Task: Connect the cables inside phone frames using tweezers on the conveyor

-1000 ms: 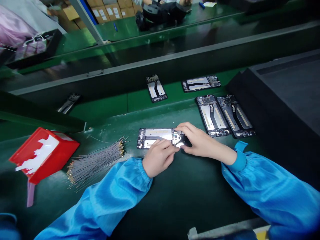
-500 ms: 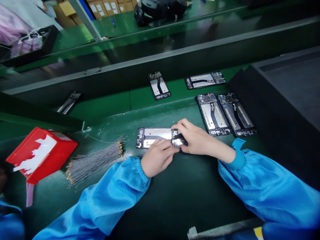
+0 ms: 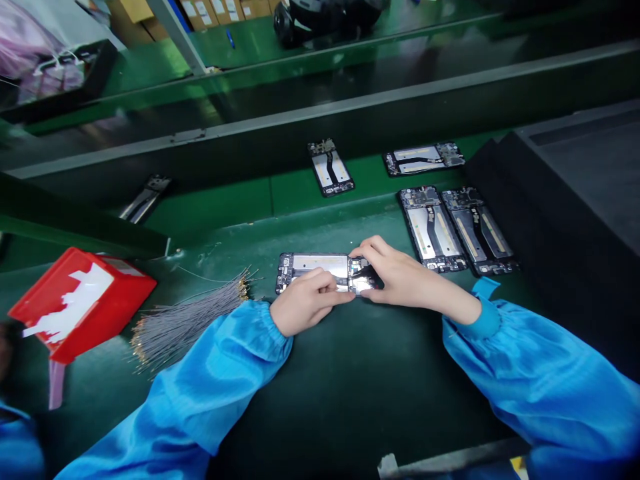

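An opened phone body [image 3: 323,262] lies crosswise on the green bench in front of me, its circuit board end to the right. My right hand [image 3: 397,273] grips that end, thumb on the near edge and fingers on the far edge. Across the near edge rests my left hand [image 3: 307,300], its index finger reaching along the edge toward the board and the other fingers curled; whether it pinches anything small is hidden. Left of the phone lies a bundle of thin grey cables [image 3: 193,323] with gold-coloured ends, close to my left sleeve.
Two opened phones [image 3: 433,230] [image 3: 480,230] lie side by side at right. Behind are more phones [image 3: 331,168] [image 3: 424,160] and one at far left [image 3: 145,199]. A red bin [image 3: 85,300] stands left, a black sheet [image 3: 545,220] right. A conveyor rail [image 3: 300,120] crosses behind.
My left hand has shifted slightly left along the phone, its index finger now straighter along the near edge. My right hand keeps its grip. The whole view has shifted a little.
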`<state>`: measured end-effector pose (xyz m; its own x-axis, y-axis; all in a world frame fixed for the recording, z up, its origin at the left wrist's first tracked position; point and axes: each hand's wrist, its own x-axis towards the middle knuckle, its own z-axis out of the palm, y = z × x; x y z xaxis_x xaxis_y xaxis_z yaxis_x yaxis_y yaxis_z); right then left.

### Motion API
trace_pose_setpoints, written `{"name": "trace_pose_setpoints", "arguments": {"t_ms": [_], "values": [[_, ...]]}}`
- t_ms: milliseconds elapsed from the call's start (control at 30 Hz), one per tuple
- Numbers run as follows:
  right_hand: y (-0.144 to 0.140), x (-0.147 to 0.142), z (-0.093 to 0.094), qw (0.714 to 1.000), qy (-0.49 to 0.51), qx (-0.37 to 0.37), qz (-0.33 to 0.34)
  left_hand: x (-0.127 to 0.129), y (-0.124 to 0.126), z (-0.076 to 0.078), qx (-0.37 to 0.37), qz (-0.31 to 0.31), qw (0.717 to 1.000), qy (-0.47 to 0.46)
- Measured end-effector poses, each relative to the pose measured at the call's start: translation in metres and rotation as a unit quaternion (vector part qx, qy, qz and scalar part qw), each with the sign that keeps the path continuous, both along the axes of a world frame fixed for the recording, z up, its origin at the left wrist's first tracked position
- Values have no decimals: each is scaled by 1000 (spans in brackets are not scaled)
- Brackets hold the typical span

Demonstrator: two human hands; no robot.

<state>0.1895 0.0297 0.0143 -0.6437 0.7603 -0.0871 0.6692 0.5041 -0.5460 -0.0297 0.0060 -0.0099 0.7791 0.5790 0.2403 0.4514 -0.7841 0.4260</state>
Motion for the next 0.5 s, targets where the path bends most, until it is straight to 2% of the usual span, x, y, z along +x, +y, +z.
{"name": "trace_pose_setpoints", "arguments": {"t_ms": [500], "values": [[2,-10,5,998,-52,-11,-21,-1,-1,-1,5,-4,1000,10]]}}
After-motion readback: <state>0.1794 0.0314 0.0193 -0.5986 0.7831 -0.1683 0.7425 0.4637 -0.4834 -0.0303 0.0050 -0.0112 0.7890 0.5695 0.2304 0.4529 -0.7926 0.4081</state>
